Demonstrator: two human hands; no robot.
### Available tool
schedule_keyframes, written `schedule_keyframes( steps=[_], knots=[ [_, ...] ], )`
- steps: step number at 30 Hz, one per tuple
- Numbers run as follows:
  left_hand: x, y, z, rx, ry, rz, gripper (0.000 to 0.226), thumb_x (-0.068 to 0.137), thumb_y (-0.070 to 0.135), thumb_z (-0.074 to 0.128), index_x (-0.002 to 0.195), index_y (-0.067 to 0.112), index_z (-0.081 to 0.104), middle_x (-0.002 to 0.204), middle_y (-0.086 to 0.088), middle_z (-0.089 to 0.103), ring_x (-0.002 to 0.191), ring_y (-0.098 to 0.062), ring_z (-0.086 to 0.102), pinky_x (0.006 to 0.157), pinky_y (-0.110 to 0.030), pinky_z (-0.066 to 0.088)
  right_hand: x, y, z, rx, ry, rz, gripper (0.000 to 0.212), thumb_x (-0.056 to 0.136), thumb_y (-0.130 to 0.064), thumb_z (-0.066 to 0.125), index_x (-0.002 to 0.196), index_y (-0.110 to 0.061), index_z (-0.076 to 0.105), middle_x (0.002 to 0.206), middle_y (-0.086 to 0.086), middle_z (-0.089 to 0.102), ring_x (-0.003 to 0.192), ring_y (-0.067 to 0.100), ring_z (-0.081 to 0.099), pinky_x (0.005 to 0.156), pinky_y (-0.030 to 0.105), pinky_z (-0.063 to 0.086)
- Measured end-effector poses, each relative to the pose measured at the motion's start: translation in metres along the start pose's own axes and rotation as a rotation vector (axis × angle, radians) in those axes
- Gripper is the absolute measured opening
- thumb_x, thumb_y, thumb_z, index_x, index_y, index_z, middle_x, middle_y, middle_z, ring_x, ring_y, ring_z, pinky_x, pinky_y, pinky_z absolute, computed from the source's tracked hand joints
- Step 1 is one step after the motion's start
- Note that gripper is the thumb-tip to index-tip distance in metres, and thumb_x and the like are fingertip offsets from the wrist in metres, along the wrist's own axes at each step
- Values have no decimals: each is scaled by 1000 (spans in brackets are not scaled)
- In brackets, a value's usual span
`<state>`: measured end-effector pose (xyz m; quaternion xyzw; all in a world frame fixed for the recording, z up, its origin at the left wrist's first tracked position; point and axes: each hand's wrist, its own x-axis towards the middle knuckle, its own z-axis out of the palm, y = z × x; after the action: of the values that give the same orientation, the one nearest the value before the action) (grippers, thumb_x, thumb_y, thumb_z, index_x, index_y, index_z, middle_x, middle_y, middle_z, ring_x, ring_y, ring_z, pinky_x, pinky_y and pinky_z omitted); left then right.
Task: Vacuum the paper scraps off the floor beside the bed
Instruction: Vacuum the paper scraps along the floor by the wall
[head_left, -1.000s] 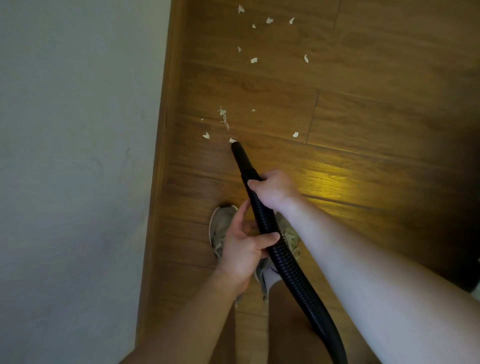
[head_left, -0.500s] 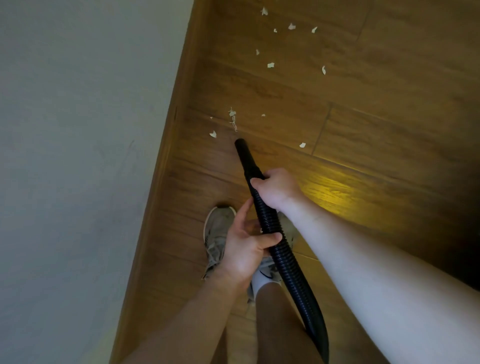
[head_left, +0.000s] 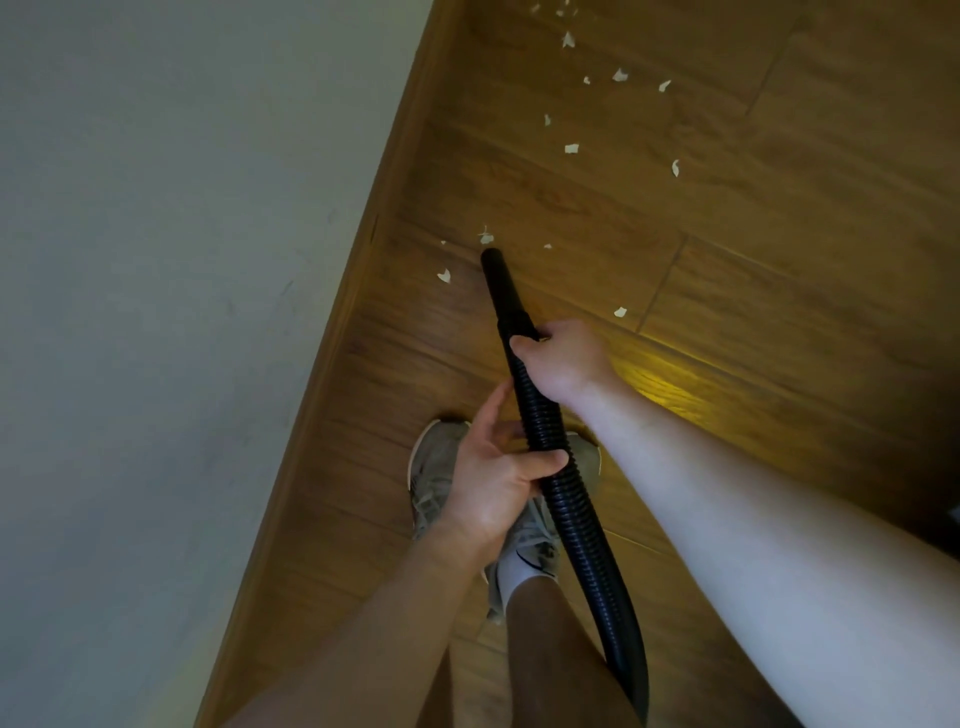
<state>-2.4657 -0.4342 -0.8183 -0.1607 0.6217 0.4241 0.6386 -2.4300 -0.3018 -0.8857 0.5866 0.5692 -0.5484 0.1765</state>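
Head view shows both my hands gripping the black vacuum hose (head_left: 545, 431): right hand (head_left: 563, 364) near the nozzle (head_left: 501, 286), left hand (head_left: 496, 478) lower down. Paper scraps (head_left: 571, 149) lie scattered on the wood floor (head_left: 779, 260) above the nozzle, toward the frame's top.

The right hand (head_left: 563, 358) reaches forward on a straight, bare forearm, knuckles up, fingers curled tight around the hose (head_left: 545, 441). The left hand (head_left: 496, 478) sits nearer the body, just behind the right, palm turned inward, thumb laid across the hose and fingers wrapped beneath it. Both arms angle in from below, the left bent more.
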Motion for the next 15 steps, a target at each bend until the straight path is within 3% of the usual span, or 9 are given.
schedule_keyframes(
  steps=[8, 12, 15],
  knots=[
    [8, 14, -6, -7, -3, 27, 89, 80, -15, 72, 150, 32, 44, 122, -14, 67, 98, -23, 74, 79, -43, 63, 10, -15, 5, -46, 10, 6, 22, 94, -36, 60, 99, -16, 70, 74, -4, 64, 61, 7, 58, 35, 14, 34],
    [5, 14, -13, -37, 1, 23, 89, 80, -16, 72, 151, 30, 44, 123, -17, 66, 98, -24, 74, 76, -42, 63, 9, -21, 12, -30, -19, 1, 23, 93, -34, 62, 97, -15, 72, 74, -2, 66, 61, 9, 60, 32, 11, 32],
    [4, 15, -20, -44, 10, 23, 92, 80, -15, 72, 153, 30, 41, 124, -17, 66, 100, -25, 73, 80, -47, 63, 8, -27, 17, -25, -33, -10, 18, 93, -34, 62, 92, -18, 69, 75, -3, 66, 63, 9, 61, 39, 16, 38]
  ],
)
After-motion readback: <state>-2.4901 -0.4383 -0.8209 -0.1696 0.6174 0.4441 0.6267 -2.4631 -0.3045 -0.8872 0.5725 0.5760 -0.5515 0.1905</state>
